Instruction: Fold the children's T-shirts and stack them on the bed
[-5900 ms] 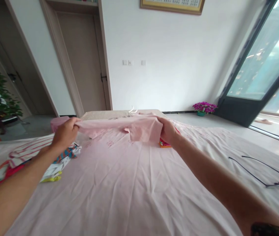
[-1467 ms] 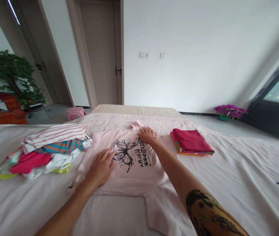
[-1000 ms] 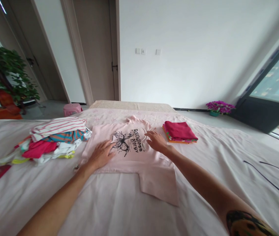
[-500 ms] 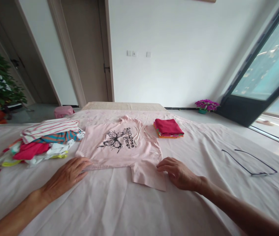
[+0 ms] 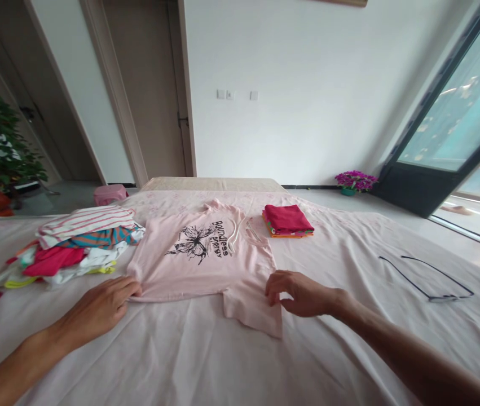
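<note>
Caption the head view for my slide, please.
Left hand and right hand at the edges of a pale pink fabric T-shirt with a black butterfly print.

A pale, creased sheet point(image 5: 172, 361) is covering a broad surface and stretching well past the left hand point(image 5: 100, 301) and the right hand point(image 5: 301, 293). Between them a pink T-shirt point(image 5: 206, 265) is lying spread out. Beyond the left hand a loose heap of clothes point(image 5: 74, 248) is resting; beyond the right hand, a folded stack point(image 5: 288, 220) is sitting. Glasses point(image 5: 450, 297) are lying well to that hand's right.
</note>
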Available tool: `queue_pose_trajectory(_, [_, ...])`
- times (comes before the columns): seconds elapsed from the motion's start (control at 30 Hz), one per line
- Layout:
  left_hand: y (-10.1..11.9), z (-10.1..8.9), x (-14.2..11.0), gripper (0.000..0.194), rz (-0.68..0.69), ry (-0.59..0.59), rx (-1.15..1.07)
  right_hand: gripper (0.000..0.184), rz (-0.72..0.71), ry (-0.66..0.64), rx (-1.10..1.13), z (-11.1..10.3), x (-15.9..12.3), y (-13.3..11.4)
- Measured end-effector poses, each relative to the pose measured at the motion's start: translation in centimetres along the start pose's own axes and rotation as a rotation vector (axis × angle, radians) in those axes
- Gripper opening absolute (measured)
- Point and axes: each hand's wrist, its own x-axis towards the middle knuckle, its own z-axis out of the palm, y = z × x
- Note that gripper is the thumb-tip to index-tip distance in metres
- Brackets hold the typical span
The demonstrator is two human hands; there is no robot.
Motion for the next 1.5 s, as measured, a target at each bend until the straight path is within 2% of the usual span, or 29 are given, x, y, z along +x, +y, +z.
queue_pose_trajectory(0.1, [0.6, -0.9, 1.6, 0.035, -0.129, -0.218, -0.104, 0.046, 0.197, 0.066, 0.147, -0.5, 2.4, 1.6])
queue_pose_trajectory(0.17, [1.5, -1.1, 3.5, 0.032, -0.175, -0.244, -0.179, 0.039, 0.257, 0.173, 0.300, -0.2, 5.3, 3.0])
queue_pose_trajectory(0.23, [2.8, -0.6, 5.4, 0.033, -0.163, -0.165, -0.222, 0.041, 0.350, 0.279, 0.376, 0.6, 8.4, 4.2])
queue_pose_trajectory(0.3, [4.0, 0.7, 6.9, 0.034, -0.138, -0.036, -0.219, 0.047, 0.438, 0.342, 0.326, 1.5, 11.3, 4.9])
queue_pose_trajectory(0.37, [5.0, 2.6, 7.6, 0.036, -0.103, 0.053, -0.197, 0.054, 0.458, 0.339, 0.259, 2.1, 13.4, 5.0])
queue_pose_trajectory(0.43, [5.4, 4.6, 7.6, 0.040, -0.066, 0.093, -0.156, 0.063, 0.448, 0.311, 0.176, 2.4, 14.7, 4.7])
queue_pose_trajectory(0.5, [5.4, 6.1, 7.3, 0.042, -0.035, 0.124, -0.102, 0.068, 0.447, 0.299, 0.076, 2.5, 15.5, 4.0])
queue_pose_trajectory(0.6, [5.1, 7.3, 6.9, 0.043, -0.001, 0.165, -0.053, 0.068, 0.463, 0.296, -0.075, 2.3, 16.2, 2.8])
queue_pose_trajectory(0.8, [5.1, 7.1, 6.8, 0.042, -0.015, 0.158, -0.031, 0.059, 0.488, 0.386, -0.307, 2.7, 17.5, 1.7])
queue_pose_trajectory(1.0, [5.3, 6.8, 6.8, 0.041, -0.027, 0.137, -0.037, 0.059, 0.418, 0.335, -0.435, 3.3, 18.1, 2.0])
queue_pose_trajectory(1.1, [5.3, 6.9, 6.8, 0.041, -0.030, 0.151, -0.046, 0.060, 0.401, 0.316, -0.453, 3.3, 18.7, 2.0])
queue_pose_trajectory(1.2, [5.4, 6.9, 6.8, 0.041, -0.034, 0.147, -0.074, 0.058, 0.427, 0.332, -0.377, 3.5, 19.7, 1.1])
queue_pose_trajectory(1.27, [5.4, 6.9, 6.8, 0.047, -0.061, 0.175, -0.115, 0.061, 0.354, 0.337, -0.325, 3.8, 20.2, -0.1])
queue_pose_trajectory(1.33, [5.4, 6.8, 6.7, 0.057, -0.104, 0.249, -0.148, 0.065, 0.157, 0.294, -0.336, 4.3, 20.4, -1.8])
queue_pose_trajectory(1.43, [5.5, 6.4, 6.6, 0.065, -0.128, 0.353, -0.148, 0.066, -0.215, 0.161, -0.434, 5.1, 19.9, -4.3])
queue_pose_trajectory(1.5, [5.7, 6.1, 6.6, 0.064, -0.105, 0.354, -0.130, 0.065, -0.328, 0.112, -0.456, 5.1, 19.2, -5.4])
